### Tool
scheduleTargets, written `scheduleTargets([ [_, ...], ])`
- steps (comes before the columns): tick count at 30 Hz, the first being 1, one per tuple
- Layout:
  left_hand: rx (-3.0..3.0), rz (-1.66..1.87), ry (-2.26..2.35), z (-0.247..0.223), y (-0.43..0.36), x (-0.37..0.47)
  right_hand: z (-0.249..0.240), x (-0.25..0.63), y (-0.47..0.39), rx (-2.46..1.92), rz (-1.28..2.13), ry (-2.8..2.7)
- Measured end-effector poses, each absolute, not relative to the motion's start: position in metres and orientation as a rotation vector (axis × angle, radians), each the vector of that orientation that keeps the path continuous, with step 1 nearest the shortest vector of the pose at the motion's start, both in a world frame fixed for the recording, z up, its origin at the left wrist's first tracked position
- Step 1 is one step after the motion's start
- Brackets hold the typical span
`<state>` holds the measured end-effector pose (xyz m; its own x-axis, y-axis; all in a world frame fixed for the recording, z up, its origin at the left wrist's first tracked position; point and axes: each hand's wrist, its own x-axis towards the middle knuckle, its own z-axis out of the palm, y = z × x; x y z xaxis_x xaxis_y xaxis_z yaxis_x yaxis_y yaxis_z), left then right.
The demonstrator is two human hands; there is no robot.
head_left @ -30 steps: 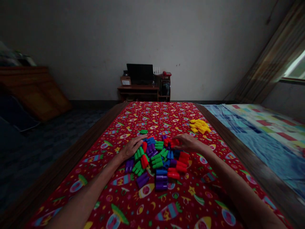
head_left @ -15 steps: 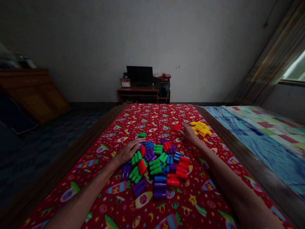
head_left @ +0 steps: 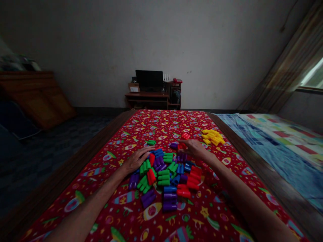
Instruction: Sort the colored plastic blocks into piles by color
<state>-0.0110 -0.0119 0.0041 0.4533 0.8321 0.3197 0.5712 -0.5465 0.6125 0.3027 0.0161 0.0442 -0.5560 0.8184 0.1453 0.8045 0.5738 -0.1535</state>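
Note:
A loose pile of plastic building blocks, each like short tubes joined side by side, lies in the middle of the red cloth. My left hand (head_left: 135, 160) rests at the pile's left edge with fingers stretched out, beside green blocks (head_left: 145, 167) and blue blocks (head_left: 158, 153). At the pile's far right side, my right hand (head_left: 194, 149) has its fingers closed on a red block (head_left: 181, 146), partly hidden by them. A purple block (head_left: 174, 145) is just left of those fingertips. Beyond the hand sits another red block (head_left: 186, 136).
Yellow blocks (head_left: 213, 136) form a separate heap at the far right of the cloth. One green block (head_left: 151, 142) lies beyond the pile. A bed (head_left: 252, 144) adjoins the table's right edge; a desk with a monitor (head_left: 149, 80) stands against the wall.
My right hand has come back from near the yellow heap to the pile and taken hold of a red block, shifting it slightly away from me. My left hand has stayed in place.

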Motion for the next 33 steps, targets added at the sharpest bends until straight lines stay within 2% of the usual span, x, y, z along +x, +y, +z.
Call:
scheduleTargets([
  [6, 2.304, 0.845, 1.171, 0.005, -0.011, -0.011, 0.014, 0.335, 0.048, -1.476, -0.07, -2.26],
  [10, 2.303, 0.843, 1.177, 0.004, -0.011, -0.011, 0.035, 0.332, 0.037, -1.494, -0.147, -2.239],
  [14, 2.299, 0.839, 1.175, 0.005, -0.011, -0.011, 0.08, 0.322, 0.008, -1.557, 0.157, -2.627],
  [17, 2.307, 0.837, 1.171, 0.005, -0.011, -0.011, 0.094, 0.317, -0.018, -1.46, 0.363, -2.82],
  [21, 2.308, 0.836, 1.166, 0.004, -0.011, -0.012, 0.08, 0.327, -0.055, -1.351, 0.405, -2.915],
  [26, 2.299, 0.842, 1.164, 0.003, -0.011, -0.012, 0.053, 0.352, -0.082, -1.227, 0.552, -2.729],
  [33, 2.31, 0.833, 1.165, 0.006, -0.012, -0.011, 0.037, 0.357, -0.052, -1.194, 0.944, -2.378],
])
